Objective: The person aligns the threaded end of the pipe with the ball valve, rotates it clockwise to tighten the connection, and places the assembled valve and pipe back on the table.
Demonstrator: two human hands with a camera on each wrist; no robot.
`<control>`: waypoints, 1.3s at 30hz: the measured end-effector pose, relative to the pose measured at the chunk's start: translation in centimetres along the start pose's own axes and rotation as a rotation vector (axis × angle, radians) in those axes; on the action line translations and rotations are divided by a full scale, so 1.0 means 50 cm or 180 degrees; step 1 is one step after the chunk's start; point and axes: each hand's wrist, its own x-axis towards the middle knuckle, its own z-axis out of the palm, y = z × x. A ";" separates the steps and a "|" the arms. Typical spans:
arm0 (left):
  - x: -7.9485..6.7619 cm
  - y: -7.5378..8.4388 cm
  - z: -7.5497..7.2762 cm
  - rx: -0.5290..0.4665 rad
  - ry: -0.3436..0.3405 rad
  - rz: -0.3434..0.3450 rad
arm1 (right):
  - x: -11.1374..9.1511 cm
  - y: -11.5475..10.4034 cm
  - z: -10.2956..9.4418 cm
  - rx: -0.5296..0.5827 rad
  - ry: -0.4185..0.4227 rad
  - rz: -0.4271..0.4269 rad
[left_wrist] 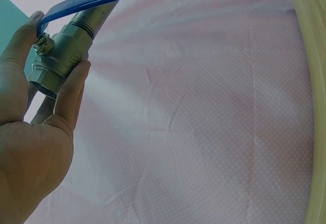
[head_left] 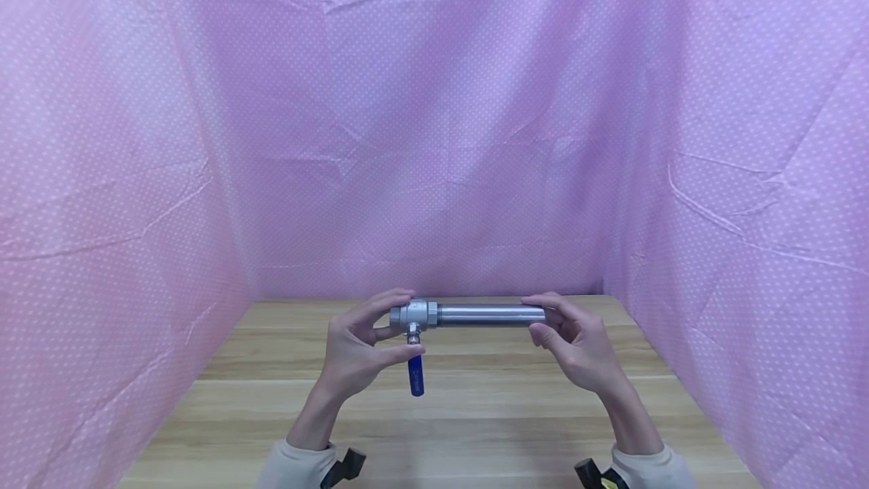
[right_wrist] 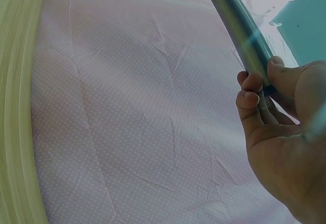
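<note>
A metal ball valve (head_left: pixel 413 314) with a blue lever handle (head_left: pixel 416 376) is joined to a straight steel pipe (head_left: pixel 492 315), some thread showing at the joint. My left hand (head_left: pixel 356 345) grips the valve body, its thumb against the base of the lever. In the left wrist view the fingers wrap the valve (left_wrist: pixel 63 56) near its open end, and the blue lever (left_wrist: pixel 89 0) runs along the pipe. With thumb and fingers my right hand (head_left: pixel 577 342) holds the pipe's far end, also seen in the right wrist view on the pipe (right_wrist: pixel 239 25). The assembly lies level between both hands.
Below the hands is a wooden table (head_left: pixel 468 413) with light planks. Pink dotted cloth (head_left: pixel 434 134) hangs at the back and on both sides. Black straps with small devices (head_left: pixel 345 466) sit at both wrists, over pale sleeves (head_left: pixel 295 466).
</note>
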 end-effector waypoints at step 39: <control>0.003 -0.001 -0.002 -0.0026 0.0016 0.0003 | 0.002 0.010 0.001 0.0010 0.0038 -0.0060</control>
